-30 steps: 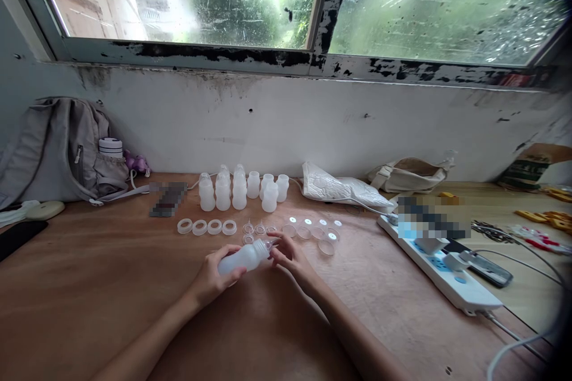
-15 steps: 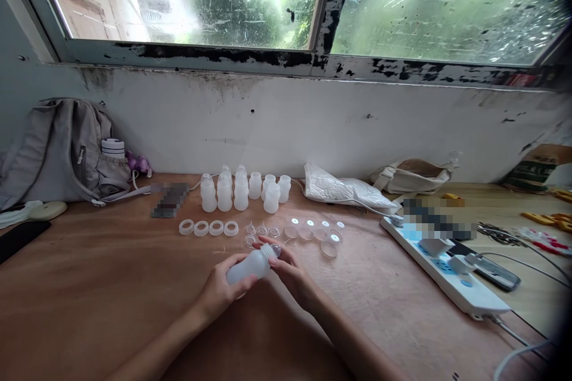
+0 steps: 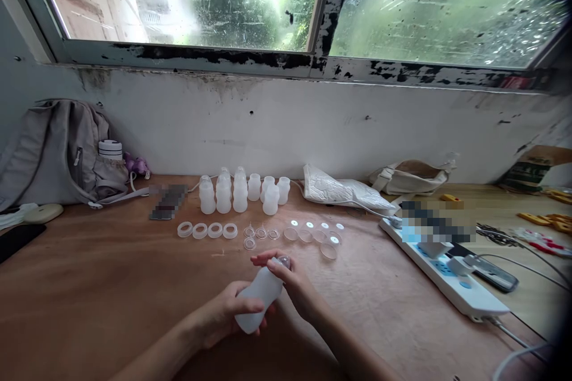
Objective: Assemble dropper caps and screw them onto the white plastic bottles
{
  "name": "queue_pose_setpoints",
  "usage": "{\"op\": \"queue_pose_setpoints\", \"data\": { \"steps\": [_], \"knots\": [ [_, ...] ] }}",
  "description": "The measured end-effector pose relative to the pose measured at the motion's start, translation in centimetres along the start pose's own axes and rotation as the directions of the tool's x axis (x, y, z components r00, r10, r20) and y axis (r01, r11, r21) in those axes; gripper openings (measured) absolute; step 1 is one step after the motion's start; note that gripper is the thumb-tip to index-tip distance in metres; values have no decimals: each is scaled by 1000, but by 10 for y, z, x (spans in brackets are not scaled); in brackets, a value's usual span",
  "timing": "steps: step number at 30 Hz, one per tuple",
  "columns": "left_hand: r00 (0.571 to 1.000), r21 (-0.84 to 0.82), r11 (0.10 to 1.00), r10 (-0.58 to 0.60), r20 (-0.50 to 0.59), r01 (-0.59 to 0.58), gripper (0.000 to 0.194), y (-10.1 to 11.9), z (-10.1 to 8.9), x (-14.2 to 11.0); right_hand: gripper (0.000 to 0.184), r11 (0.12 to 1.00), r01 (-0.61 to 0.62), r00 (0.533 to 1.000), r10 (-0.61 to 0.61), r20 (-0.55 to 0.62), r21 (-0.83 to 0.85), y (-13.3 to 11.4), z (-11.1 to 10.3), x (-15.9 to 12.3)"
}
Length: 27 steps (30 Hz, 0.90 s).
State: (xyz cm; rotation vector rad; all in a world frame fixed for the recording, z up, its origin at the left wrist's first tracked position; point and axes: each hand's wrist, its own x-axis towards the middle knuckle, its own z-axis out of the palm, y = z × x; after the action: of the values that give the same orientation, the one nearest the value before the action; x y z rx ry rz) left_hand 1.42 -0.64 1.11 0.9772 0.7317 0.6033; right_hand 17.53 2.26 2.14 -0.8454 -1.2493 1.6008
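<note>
My left hand (image 3: 223,317) is wrapped round the body of a translucent white bottle (image 3: 259,297), tilted with its neck up and to the right. My right hand (image 3: 292,283) curls over the bottle's neck, its fingers closed on a small clear nipple (image 3: 284,261) at the mouth. Both hands are above the wooden table (image 3: 102,292) near its middle. Behind them stands a cluster of several more white bottles (image 3: 241,191). In front of that lie a row of white rings (image 3: 207,230), clear nipples (image 3: 261,233) and clear round caps (image 3: 318,234).
A grey backpack (image 3: 58,152) leans on the wall at the left, with a dark flat object (image 3: 18,239) near the left edge. A white plastic bag (image 3: 342,190) and a beige pouch (image 3: 409,177) lie at the back. A white power strip (image 3: 447,277) with cables is at the right.
Both hands drew the bottle toward me and tipped it more upright. My right hand moved from the neck's tip to over the mouth with the nipple.
</note>
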Motion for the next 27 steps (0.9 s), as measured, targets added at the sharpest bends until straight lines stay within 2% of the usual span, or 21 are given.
{"op": "queue_pose_setpoints", "data": {
  "steps": [1, 3, 4, 5, 6, 7, 9, 11, 13, 15, 17, 20, 23, 25, 27],
  "knots": [
    [995, 100, 993, 63, -75, -55, 39, -1, 2, 1, 25, 1000, 2, 998, -4, -61, -21, 1, 1, 0],
    [945, 312, 936, 242, -222, -166, 38, -3, 6, 3, 24, 999, 12, 989, -17, -146, -33, 3, 4, 1],
    [924, 361, 914, 287, -252, -186, 39, -4, 7, 4, 24, 999, 21, 987, -25, -160, -24, 4, 5, 1],
    [930, 342, 922, 272, -246, -179, 39, -4, 8, 4, 23, 999, 33, 987, -34, -155, -8, 5, 5, 0],
    [957, 264, 953, 203, -205, -146, 37, -3, 9, 4, 22, 999, 45, 990, -42, -136, 20, 5, 6, 0],
    [984, 156, 984, 113, -135, -91, 35, -3, 9, 4, 21, 997, 50, 993, -43, -109, 59, 5, 6, -1],
    [1000, -6, 1000, 6, -8, -6, 33, -3, 9, 4, 23, 990, 24, 998, -16, -59, 137, 6, 5, -1],
    [999, 20, 999, 48, -16, -48, 31, -4, 9, 5, 24, 985, -8, 998, 19, -60, 170, 8, 5, -1],
    [978, 211, 964, 187, -95, -164, 29, -6, 11, 5, 20, 988, 16, 993, 2, -117, 151, 10, 5, -1],
    [931, 434, 868, 334, -150, -241, 33, -8, 14, 5, 17, 991, 78, 984, -59, -167, 109, 11, 6, -1],
    [875, 610, 743, 457, -159, -276, 40, -9, 17, 5, 16, 990, 123, 978, -110, -177, 64, 11, 8, -2],
    [805, 766, 566, 583, -110, -305, 47, -11, 14, 6, 19, 986, 164, 976, -167, -137, -36, 9, 9, -4],
    [738, 879, 374, 674, -39, -296, 48, -13, 1, 11, 23, 942, 207, 963, -245, -116, -264, 5, 0, -1],
    [705, 924, 304, 707, -54, -234, 49, -13, -9, 14, 25, 843, 239, 914, -362, -180, -482, 1, -14, 5],
    [688, 943, 292, 718, -106, -159, 52, -12, -18, 16, 28, 692, 198, 813, -512, -279, -694, -4, -35, 13]
  ]
}}
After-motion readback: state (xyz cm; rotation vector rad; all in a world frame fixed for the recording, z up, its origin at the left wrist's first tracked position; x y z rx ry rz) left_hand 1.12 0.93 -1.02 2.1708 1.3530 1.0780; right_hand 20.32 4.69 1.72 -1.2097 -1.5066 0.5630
